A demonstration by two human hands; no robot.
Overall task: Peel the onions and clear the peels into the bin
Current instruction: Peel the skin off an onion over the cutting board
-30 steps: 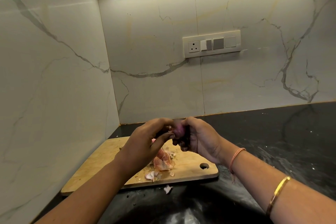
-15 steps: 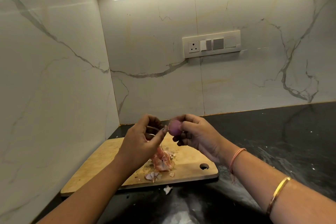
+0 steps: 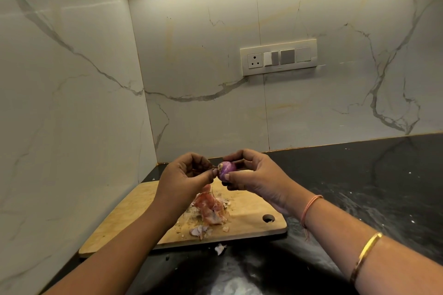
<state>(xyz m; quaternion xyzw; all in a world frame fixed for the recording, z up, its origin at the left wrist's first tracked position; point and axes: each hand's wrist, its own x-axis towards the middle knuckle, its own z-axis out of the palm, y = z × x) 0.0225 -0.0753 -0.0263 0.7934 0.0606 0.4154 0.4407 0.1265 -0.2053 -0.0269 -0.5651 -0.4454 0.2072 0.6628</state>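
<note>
A small purple onion [image 3: 226, 169] is held in the air above the wooden cutting board [image 3: 134, 213]. My right hand [image 3: 254, 177] grips it between thumb and fingers. My left hand [image 3: 185, 175] sits just left of it, thumb and forefinger pinching at the onion's left end, where a thin bit of skin shows. A heap of pinkish onion peels [image 3: 209, 208] lies on the board below my hands. One loose peel scrap [image 3: 220, 248] lies on the black counter in front of the board. No bin is in view.
The board sits in the corner of a black stone counter [image 3: 359, 187], against white marble walls at left and back. A switch and socket plate [image 3: 278, 57] is on the back wall. The counter stretches to the right.
Both hands rose slightly and the onion turned so its purple side shows. My left hand shifted from covering the onion to pinching at its left end.
</note>
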